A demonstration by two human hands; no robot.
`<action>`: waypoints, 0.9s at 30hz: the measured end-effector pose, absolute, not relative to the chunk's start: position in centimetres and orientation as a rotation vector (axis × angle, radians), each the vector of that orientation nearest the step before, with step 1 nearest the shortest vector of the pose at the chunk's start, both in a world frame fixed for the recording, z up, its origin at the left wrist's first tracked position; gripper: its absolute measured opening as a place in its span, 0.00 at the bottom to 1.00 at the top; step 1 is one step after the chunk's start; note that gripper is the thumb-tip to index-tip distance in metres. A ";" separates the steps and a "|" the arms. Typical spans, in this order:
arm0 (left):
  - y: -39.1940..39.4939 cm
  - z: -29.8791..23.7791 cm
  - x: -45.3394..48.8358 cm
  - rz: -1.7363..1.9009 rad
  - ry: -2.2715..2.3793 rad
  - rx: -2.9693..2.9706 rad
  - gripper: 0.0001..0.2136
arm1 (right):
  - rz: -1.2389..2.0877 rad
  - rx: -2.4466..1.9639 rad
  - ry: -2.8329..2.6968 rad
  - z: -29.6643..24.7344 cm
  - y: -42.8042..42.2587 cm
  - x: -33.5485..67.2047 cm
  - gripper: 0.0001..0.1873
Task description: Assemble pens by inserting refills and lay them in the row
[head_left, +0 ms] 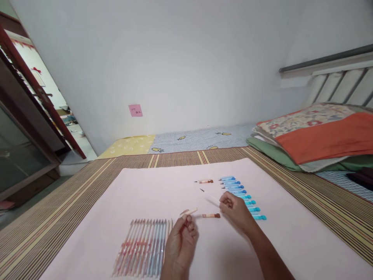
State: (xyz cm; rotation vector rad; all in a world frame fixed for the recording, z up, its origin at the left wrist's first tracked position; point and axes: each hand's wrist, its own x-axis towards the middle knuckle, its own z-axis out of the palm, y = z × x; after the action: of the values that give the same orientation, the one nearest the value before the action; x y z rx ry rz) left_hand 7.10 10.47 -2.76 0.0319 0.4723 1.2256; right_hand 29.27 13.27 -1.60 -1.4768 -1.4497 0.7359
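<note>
And there it was, up in the left hand: a pale pen barrel, its fingers pinched tight on it! Across the way, the right hand had its fingers closed on the rear of a slim white refill, dark tip pointing away to the left. Between the hands, on the pink sheet, lay a brown-ended piece; a similar one with a refill sat farther up. Blue-ended pieces lined the right side, and a row of pens stretched out beside the left hand.
</note>
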 end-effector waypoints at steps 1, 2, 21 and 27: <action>10.5 -2.8 7.1 1.232 0.485 0.009 0.04 | 0.780 -1.385 -1.398 -1.0 13.2 29.4 0.03; 10.6 -2.8 7.2 1.239 0.496 -0.014 0.03 | 0.807 -1.313 -1.354 -0.3 13.0 29.4 0.06; 10.5 -2.8 7.6 1.232 0.525 -0.058 0.05 | 0.740 -1.270 -1.413 4.7 10.2 27.4 0.11; 10.3 -2.3 7.8 1.241 0.543 -0.025 0.03 | 0.898 -1.222 -1.399 4.3 10.2 26.9 0.13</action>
State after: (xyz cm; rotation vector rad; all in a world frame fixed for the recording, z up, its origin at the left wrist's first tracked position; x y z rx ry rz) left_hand 7.76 10.32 -2.33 -0.0245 0.5427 1.2407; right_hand 26.88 10.20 4.29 -1.2224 -1.3990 0.8981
